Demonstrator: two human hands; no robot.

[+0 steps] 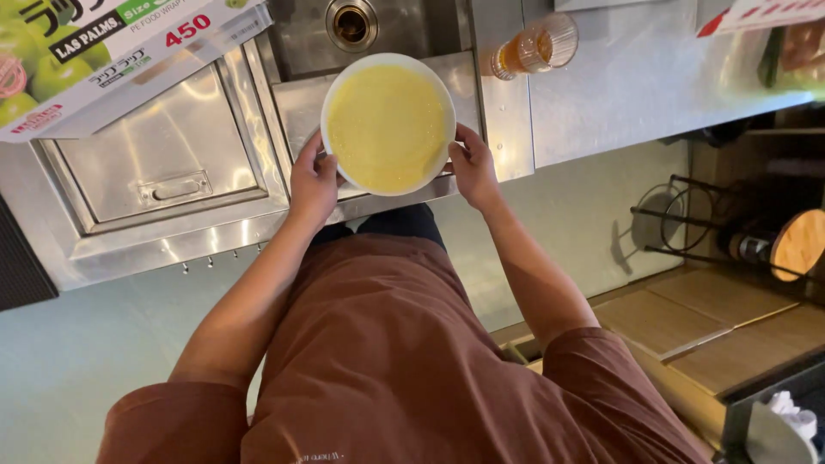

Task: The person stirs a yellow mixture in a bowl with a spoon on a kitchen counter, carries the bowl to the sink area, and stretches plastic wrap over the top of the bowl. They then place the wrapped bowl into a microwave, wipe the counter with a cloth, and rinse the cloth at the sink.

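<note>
A white bowl [388,123] of pale yellow liquid sits in the upper middle of the frame, over the steel counter [215,172]. The left hand [313,185] grips its left rim and the right hand [472,167] grips its right rim. A ribbed glass [534,47] stands to the upper right, a drain [351,24] above.

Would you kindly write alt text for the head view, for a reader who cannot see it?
Both hands, left hand and right hand, grip a white bowl of pale yellow liquid over a steel counter. A ribbed glass lies tipped nearby.
</note>
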